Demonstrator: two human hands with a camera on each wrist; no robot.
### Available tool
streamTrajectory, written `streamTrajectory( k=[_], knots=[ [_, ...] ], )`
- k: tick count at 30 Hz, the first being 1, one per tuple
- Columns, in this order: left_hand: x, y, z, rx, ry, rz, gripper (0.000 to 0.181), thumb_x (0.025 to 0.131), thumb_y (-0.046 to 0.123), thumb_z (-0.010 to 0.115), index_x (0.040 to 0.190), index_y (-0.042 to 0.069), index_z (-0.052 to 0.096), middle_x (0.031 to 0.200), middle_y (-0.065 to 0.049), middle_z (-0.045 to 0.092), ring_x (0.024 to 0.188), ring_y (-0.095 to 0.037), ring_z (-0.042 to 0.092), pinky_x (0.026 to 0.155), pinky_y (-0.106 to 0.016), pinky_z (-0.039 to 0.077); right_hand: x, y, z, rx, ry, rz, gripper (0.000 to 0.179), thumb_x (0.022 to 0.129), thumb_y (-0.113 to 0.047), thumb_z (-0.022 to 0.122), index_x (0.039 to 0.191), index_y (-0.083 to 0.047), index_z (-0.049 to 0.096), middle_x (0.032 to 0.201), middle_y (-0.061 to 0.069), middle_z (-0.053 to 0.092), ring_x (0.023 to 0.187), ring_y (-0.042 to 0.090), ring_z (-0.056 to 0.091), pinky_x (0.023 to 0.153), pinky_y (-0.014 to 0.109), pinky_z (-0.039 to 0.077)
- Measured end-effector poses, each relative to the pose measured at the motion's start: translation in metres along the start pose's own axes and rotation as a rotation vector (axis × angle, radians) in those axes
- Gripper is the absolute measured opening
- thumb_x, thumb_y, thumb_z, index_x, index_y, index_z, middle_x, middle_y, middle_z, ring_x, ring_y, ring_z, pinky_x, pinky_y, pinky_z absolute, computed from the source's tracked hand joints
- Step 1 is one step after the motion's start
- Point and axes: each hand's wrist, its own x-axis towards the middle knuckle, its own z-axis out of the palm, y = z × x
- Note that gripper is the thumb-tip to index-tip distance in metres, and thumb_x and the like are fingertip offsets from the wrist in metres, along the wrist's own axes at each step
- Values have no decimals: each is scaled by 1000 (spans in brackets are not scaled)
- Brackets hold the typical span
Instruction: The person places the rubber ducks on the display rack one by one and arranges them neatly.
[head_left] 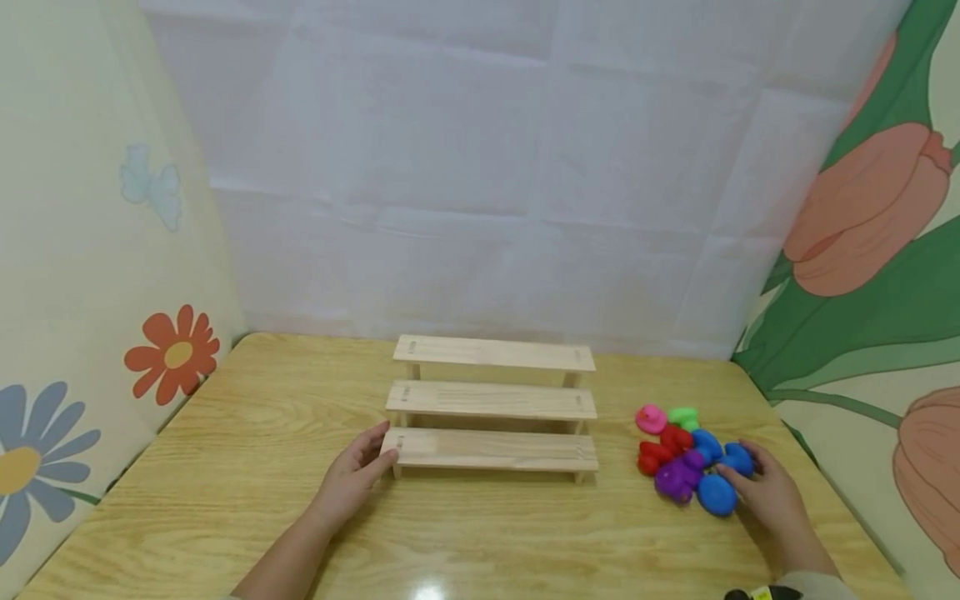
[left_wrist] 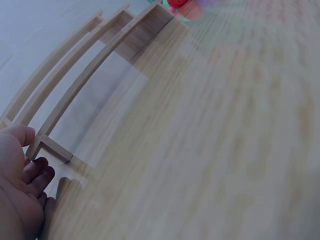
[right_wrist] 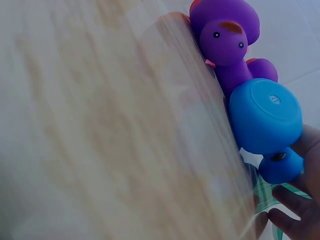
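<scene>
My left hand is at the left end of a three-tier wooden shelf, thumb over the end of the lowest board and fingers beneath it. In the left wrist view the thumb lies against that board's end. At the right, my right hand has thumb and fingers around a blue rubber duck at the edge of a pile. Close beside it lie another blue toy and a purple rubber duck. In the right wrist view, the purple duck lies beyond a rounded blue toy.
Red toys, a pink one and a green one fill the pile's far side. All stand on a wood-grain table. A white cloth hangs behind, with flower-printed panels at both sides.
</scene>
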Motion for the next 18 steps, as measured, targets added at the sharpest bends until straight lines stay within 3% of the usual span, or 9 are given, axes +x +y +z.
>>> streamTrajectory(
  k=[18],
  knots=[
    [1, 0, 1, 16, 13, -7, 59, 100, 25, 56, 150, 1, 34, 139, -21, 54, 130, -32, 49, 106, -40, 39, 3, 8, -1, 43, 81, 77, 89, 93, -43, 62, 148, 12, 18, 150, 39, 24, 135, 54, 31, 113, 59, 26]
  ],
)
